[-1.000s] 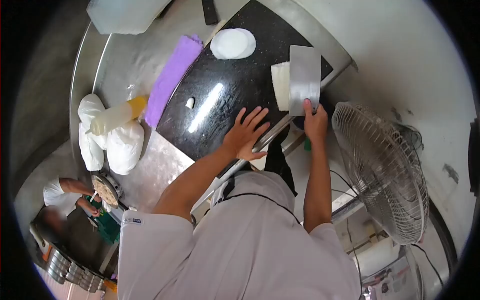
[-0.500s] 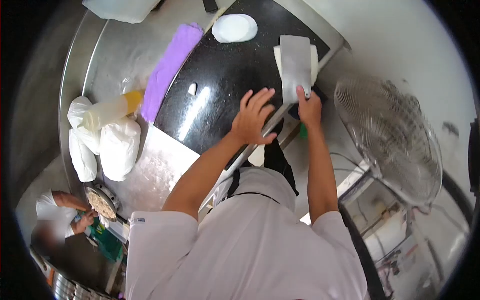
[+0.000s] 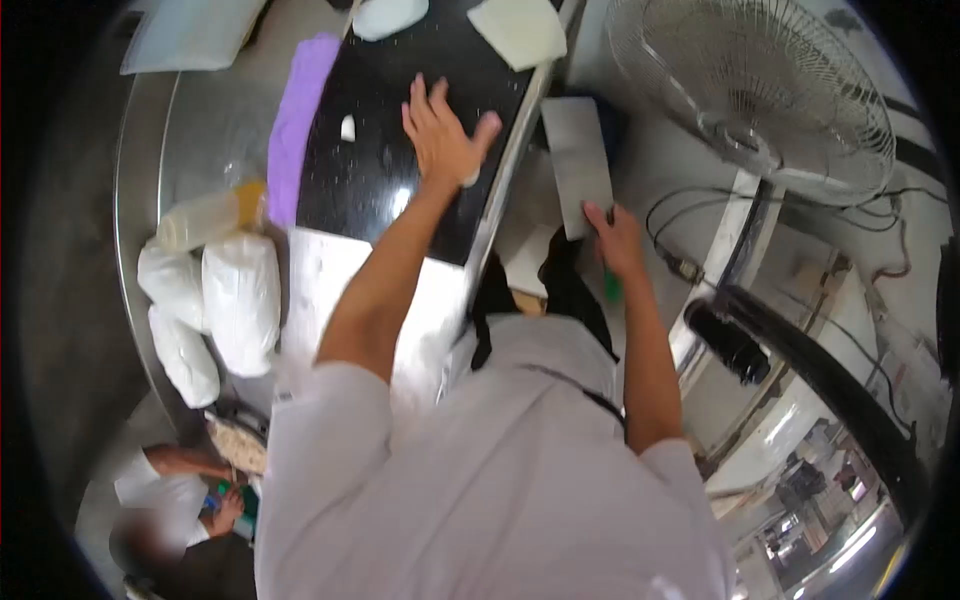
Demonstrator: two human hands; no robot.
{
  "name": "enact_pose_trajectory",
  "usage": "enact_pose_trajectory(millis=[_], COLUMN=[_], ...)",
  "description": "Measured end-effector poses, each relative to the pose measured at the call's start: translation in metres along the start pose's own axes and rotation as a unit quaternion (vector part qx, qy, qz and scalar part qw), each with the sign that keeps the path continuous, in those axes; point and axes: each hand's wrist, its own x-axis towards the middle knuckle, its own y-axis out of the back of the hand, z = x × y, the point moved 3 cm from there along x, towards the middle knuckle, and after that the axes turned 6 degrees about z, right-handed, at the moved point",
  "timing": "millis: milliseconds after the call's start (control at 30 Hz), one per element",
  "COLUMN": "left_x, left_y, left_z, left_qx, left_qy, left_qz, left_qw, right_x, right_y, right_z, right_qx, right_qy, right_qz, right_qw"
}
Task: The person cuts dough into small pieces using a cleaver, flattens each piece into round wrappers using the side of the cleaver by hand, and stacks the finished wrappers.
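Observation:
My left hand (image 3: 445, 145) is over the black work board (image 3: 385, 170), fingers spread and nothing in it; whether the palm touches the board I cannot tell. My right hand (image 3: 615, 238) grips a cleaver (image 3: 578, 160) with a broad, flat grey blade. The cleaver is off the board, past its metal edge. A small white lump that looks like dough (image 3: 348, 128) lies left of my left hand. At the far end are a white round piece (image 3: 390, 14) and a cream-coloured folded cloth or pad (image 3: 520, 30).
A purple towel (image 3: 300, 130) runs along the board's left side. Beyond it are a bottle of yellowish liquid (image 3: 210, 218) and white bags (image 3: 240, 300). A wire-caged fan (image 3: 755, 90) stands right, with cables below. Another person (image 3: 165, 495) works at the lower left near a pan (image 3: 238, 445).
The cleaver has left the cream pad and is now outside the board's edge, still in my right hand. My left hand is farther over the board. The whole view has shifted.

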Motion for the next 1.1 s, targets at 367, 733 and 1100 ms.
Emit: enact_pose_trajectory(millis=[367, 733, 1100], left_x=[-0.034, 0.039, 0.045], left_y=[0.004, -0.017, -0.014], left_z=[0.005, -0.023, -0.005], left_qx=[0.195, 0.194, 0.177], left_qy=[0.012, -0.106, -0.157], left_qz=[-0.128, -0.102, -0.147], left_qw=[0.972, 0.970, 0.960], right_x=[0.045, 0.059, 0.069], right_y=[-0.081, -0.093, -0.093], right_z=[-0.093, -0.121, -0.125], right_qx=[-0.252, -0.274, -0.279], right_qy=[0.287, 0.361, 0.371], right_qz=[-0.227, -0.163, -0.143], right_qw=[0.896, 0.877, 0.874])
